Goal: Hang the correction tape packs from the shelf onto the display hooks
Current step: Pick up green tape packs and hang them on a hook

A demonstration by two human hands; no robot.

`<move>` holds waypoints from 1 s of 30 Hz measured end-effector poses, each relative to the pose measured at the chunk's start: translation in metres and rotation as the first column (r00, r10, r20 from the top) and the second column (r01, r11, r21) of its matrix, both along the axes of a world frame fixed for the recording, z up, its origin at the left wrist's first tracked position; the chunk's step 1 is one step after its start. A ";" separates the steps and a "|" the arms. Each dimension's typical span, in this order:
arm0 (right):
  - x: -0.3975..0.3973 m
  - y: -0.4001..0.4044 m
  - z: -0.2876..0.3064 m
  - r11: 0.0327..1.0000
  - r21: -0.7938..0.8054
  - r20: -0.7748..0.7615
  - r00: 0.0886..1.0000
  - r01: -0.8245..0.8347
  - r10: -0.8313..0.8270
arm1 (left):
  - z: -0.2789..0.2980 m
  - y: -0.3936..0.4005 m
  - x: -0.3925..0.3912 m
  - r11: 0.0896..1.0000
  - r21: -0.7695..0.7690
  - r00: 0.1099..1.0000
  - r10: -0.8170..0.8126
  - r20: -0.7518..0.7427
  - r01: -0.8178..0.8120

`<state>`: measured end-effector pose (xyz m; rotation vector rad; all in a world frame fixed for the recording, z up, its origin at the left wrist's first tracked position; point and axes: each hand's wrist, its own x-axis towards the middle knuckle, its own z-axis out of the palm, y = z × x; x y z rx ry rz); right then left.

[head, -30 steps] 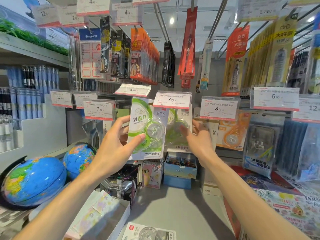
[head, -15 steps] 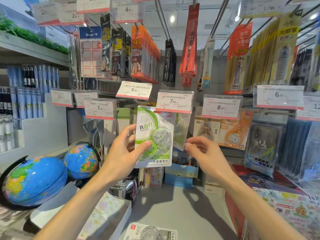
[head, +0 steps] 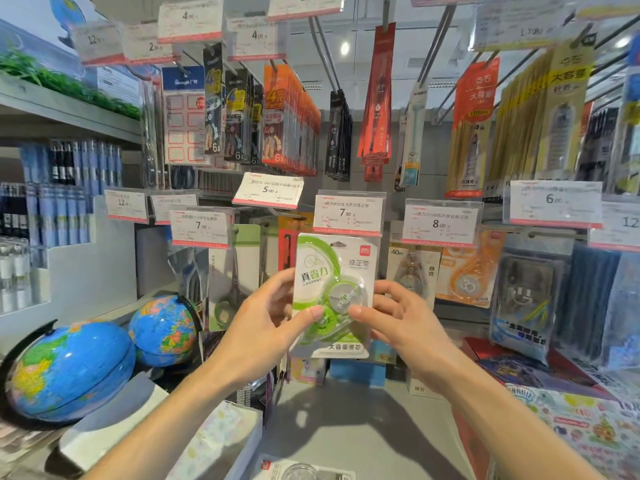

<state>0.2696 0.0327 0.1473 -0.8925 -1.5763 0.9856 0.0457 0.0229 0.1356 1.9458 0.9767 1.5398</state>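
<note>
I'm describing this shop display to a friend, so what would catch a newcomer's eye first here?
First, the green correction tape pack at centre, pinched between the left hand and right hand, just under the 7.90 price tag. Next, the two blue globes at lower left, then the orange packs hanging above.

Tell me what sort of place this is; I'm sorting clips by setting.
Most likely a stationery shop aisle: price tags clipped on display hooks, rows of hanging packaged goods, globes on a shelf, and both hands holding a green correction tape pack.
</note>
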 end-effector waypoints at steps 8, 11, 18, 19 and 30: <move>0.046 -0.007 0.001 0.989 0.078 0.088 0.988 0.123 -0.130 | 0.069 0.009 -0.014 0.545 0.821 0.740 0.621 -0.259 -0.170; 0.052 -0.011 0.003 0.982 0.115 0.129 0.978 0.150 -0.164 | 0.098 0.012 -0.006 0.371 0.928 0.610 0.744 -0.273 -0.036; 0.048 -0.016 0.004 0.956 0.205 0.182 0.952 0.209 -0.247 | 0.124 0.026 0.003 0.370 0.929 0.380 0.855 -0.352 0.026; 0.046 -0.016 0.004 0.956 0.207 0.183 0.951 0.210 -0.249 | 0.125 0.028 0.002 0.390 0.921 0.362 0.856 -0.369 0.017; 0.025 -0.006 0.006 0.958 0.192 0.156 0.958 0.212 -0.243 | 0.130 0.020 -0.010 0.502 0.865 0.476 0.766 -0.431 -0.024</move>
